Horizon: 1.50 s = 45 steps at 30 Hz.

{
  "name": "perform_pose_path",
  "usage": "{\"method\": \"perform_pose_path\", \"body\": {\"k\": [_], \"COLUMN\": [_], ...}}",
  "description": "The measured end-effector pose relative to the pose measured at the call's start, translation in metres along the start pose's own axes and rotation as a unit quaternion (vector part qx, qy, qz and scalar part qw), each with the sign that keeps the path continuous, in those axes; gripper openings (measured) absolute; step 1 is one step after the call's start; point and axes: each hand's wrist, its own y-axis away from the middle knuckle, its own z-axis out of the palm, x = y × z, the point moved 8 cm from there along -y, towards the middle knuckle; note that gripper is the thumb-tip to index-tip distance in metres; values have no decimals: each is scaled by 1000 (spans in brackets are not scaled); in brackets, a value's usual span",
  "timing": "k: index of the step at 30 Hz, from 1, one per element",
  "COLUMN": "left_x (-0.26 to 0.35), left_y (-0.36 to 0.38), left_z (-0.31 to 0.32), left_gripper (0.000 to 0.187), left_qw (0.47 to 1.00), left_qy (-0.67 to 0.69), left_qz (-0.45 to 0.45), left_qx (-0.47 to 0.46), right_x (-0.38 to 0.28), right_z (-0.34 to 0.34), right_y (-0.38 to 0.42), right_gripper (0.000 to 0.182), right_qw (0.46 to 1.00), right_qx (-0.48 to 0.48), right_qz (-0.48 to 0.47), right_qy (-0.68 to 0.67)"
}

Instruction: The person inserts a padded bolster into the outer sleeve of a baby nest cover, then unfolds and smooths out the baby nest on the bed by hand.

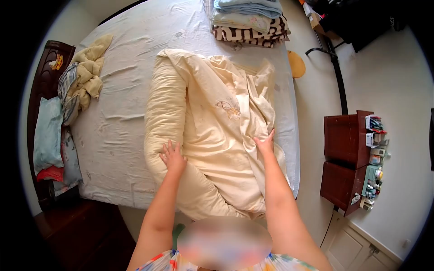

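Note:
A cream quilt [212, 158] with a small embroidered flower lies in the middle of the bed, its left side folded into a thick, puffy roll [165, 104]. Fingers spread, my left hand [173, 157] rests flat on that roll near its lower part. My right hand [266, 144] touches the loose, creased fabric at the quilt's right side, thumb and fingers apart. Around the right hand the cloth bunches into long wrinkles running up to the far right corner.
The bed [122, 108] has a pale wrinkled sheet. Folded bedding [248, 25] is stacked at its far right. A crumpled beige cover [88, 74] and pillows [48, 133] lie by the headboard. Dark red cabinets [346, 142] stand along the right wall.

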Motion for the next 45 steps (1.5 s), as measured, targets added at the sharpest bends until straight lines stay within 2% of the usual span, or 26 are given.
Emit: {"method": "perform_pose_path", "body": {"k": [1, 2, 5, 6, 8, 11, 14, 17, 19, 20, 23, 24, 26, 27, 28, 29, 30, 32, 37, 38, 40, 42, 45], "left_x": [4, 8, 17, 21, 29, 34, 34, 46, 61, 65, 80, 73, 59, 45, 32, 14, -5, -47, -178, -204, -240, -259, -243], "left_y": [2, 4, 21, 27, 38, 49, 56, 78, 100, 113, 163, 173, 192, 193, 187, 186, 182, 183, 203, 207, 219, 229, 259], "left_z": [5, 9, 28, 32, 39, 44, 48, 52, 58, 69, 98, 107, 126, 131, 135, 136, 133, 116, 77, 75, 76, 66, 44], "left_gripper": [71, 70, 66, 62, 55, 45, 40, 42, 46, 54, 59, 57, 53, 49, 45, 41, 30, 33, 33, 32, 35, 38, 42], "left_qw": [1000, 1000, 997, 995, 991, 985, 981, 971, 954, 940, 895, 880, 845, 840, 834, 825, 848, 880, 932, 948, 957, 967, 975], "left_qy": [0, -11, -43, -51, -62, -70, -80, -91, -100, -111, -100, -129, -186, -227, -267, -306, -279, -224, -178, -170, -178, -150, -73], "left_qz": [9, 20, 61, 81, 117, 155, 176, 223, 277, 320, 408, 434, 483, 459, 435, 409, 401, 384, 311, 265, 226, 202, 198], "left_qx": [-6, -1, -2, -9, -15, 0, 18, -9, -50, -52, -148, -145, -139, -176, -210, -242, -205, -165, -49, -51, -47, -49, -70], "right_x": [1, 8, 45, 59, 65, 63, 75, 107, 147, 168, 195, 200, 201, 202, 207, 204, 205, 201, 186, 178, 168, 148, 130], "right_z": [-9, -23, -19, -1, 12, 23, -6, -51, -44, -39, -39, -40, -52, -55, -57, -61, -63, -66, -42, -37, -23, -18, -13], "right_y": [8, 21, 45, 52, 94, 158, 164, 161, 155, 159, 177, 186, 208, 219, 228, 238, 248, 273, 339, 353, 380, 408, 446], "right_gripper": [119, 107, 83, 62, 50, 52, 53, 58, 63, 65, 70, 73, 76, 78, 81, 81, 81, 77, 76, 76, 78, 79, 79], "right_qw": [1000, 997, 993, 986, 964, 919, 953, 960, 991, 994, 993, 990, 987, 980, 983, 982, 980, 980, 984, 981, 981, 981, 981], "right_qx": [28, 68, 14, -57, -171, -228, -85, 126, 0, -63, -118, -131, -69, -37, -18, 20, 57, 97, 52, 36, -8, -22, -31], "right_qz": [6, 29, -19, -90, -99, -281, -262, -186, -70, -10, -4, 6, -22, -37, -14, -34, -55, -80, -99, -101, -97, -115, -142], "right_qy": [-4, 23, 113, 127, 180, 159, 126, 168, 117, 89, 19, 52, 145, 190, 184, 184, 182, 157, 139, 160, 165, 158, 127]}}
